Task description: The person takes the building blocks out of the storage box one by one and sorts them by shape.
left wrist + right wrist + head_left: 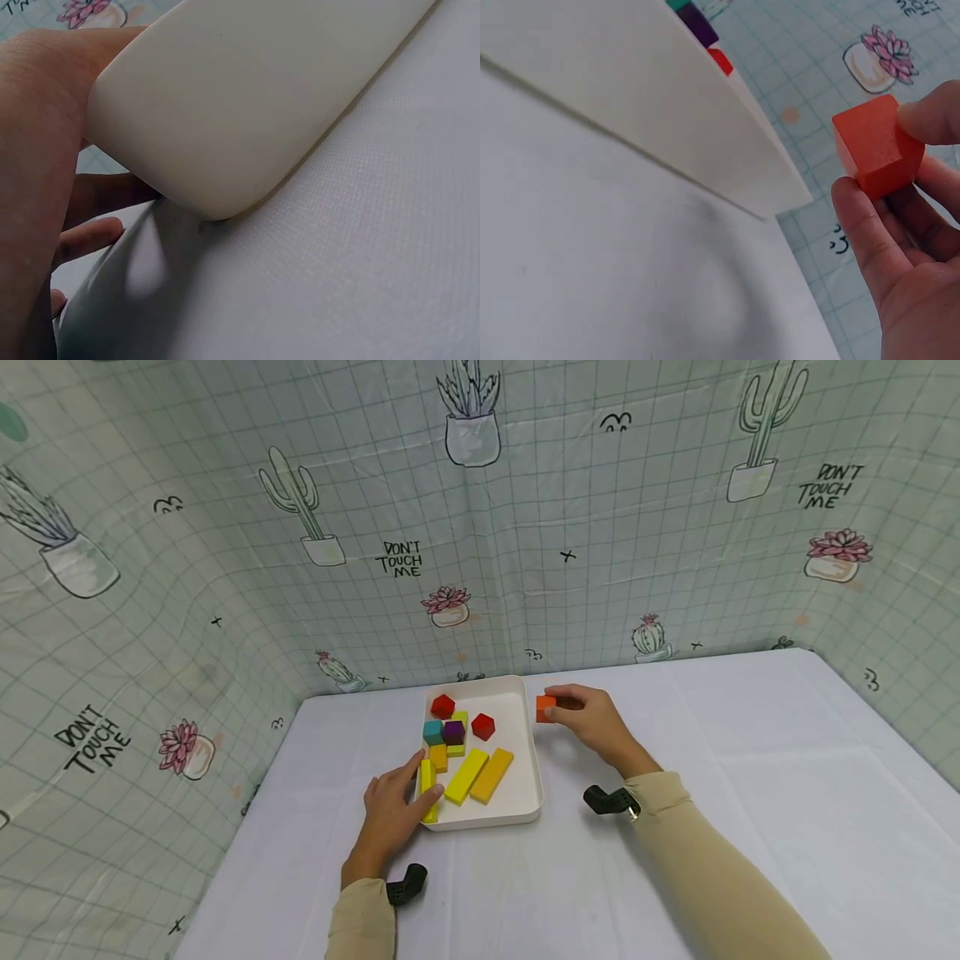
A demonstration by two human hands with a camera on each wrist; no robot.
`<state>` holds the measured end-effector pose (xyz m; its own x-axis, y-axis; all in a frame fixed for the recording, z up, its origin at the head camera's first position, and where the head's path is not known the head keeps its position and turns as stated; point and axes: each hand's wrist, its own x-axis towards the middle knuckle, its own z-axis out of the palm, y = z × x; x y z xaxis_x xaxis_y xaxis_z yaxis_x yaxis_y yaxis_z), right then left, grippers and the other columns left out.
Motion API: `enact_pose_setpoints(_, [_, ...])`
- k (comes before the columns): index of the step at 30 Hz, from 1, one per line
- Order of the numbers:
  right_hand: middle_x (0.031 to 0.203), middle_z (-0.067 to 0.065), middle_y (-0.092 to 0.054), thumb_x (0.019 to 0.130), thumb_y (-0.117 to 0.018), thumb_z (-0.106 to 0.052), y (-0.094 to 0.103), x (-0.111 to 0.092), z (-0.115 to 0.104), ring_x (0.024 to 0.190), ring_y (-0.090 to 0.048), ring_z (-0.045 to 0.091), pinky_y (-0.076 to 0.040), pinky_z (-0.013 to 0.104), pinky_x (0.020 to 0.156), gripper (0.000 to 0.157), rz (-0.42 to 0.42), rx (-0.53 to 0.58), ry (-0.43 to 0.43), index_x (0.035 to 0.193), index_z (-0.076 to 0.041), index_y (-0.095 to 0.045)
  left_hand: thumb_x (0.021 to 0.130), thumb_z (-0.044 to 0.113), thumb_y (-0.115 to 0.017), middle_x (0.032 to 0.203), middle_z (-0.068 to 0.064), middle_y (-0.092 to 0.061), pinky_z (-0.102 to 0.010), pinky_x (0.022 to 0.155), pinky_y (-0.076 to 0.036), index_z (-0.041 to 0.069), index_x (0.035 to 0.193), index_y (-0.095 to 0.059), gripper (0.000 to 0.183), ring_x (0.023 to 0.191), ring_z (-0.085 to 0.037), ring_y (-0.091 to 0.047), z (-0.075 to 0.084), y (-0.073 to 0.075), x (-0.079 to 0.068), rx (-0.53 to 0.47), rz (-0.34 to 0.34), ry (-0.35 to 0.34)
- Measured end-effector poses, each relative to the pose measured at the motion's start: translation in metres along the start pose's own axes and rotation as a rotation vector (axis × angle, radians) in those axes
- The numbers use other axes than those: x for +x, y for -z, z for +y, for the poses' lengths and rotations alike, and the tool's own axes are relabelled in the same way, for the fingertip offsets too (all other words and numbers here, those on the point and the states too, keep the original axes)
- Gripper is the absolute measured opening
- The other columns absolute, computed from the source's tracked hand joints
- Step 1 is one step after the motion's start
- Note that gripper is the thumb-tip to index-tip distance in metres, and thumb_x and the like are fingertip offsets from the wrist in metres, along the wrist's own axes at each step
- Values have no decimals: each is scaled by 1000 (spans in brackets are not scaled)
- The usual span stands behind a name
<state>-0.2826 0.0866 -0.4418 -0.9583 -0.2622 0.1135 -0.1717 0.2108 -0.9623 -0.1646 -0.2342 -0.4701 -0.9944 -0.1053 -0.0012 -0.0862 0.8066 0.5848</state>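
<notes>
A white tray (531,752) holds several coloured blocks. My left hand (393,806) grips its near left side, the thumb over the rim beside a long yellow block (428,777). In the left wrist view, fingers (94,238) spread along the outside of the tray wall (225,97). Just right of the tray, my right hand (592,722) pinches an orange-red cube (877,142) between thumb and fingers. That cube is held above the table, beyond the tray's right rim.
Inside the tray lie two red blocks (483,727), a teal cube (433,732), a purple cube (453,732) and several yellow and orange blocks (492,777). A white cloth covers the table (735,793). Behind it hangs a printed grid curtain (525,527).
</notes>
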Motion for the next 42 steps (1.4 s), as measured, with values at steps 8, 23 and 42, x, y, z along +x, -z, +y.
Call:
enact_pose_setpoints(8, [121,15,-68,90,-70,-17,12,-5,11,112,-62,27,-49,37,95,46,9,-54,-39,133,-1,-63,89,52,-67,151,-15,-47,-61,119,1,27,158,-35,79,142,-38,-31,-1,0,1,4,-18,30])
enact_pose_setpoints(23, [124,17,-67,92,-68,-16,25,-8,34,112,-61,26,-48,28,91,45,5,-120,-41,132,1,-62,87,51,-69,151,-16,-46,-61,119,0,28,158,-34,82,142,-39,-30,-1,0,1,0,-26,51])
enact_pose_setpoints(42, [121,17,-68,91,-70,-13,20,-4,43,110,-61,27,-48,29,86,39,13,-112,-53,128,-1,-65,87,52,-70,152,-14,-46,-61,119,1,28,158,-32,84,142,-38,-31,-3,0,3,-3,-33,39])
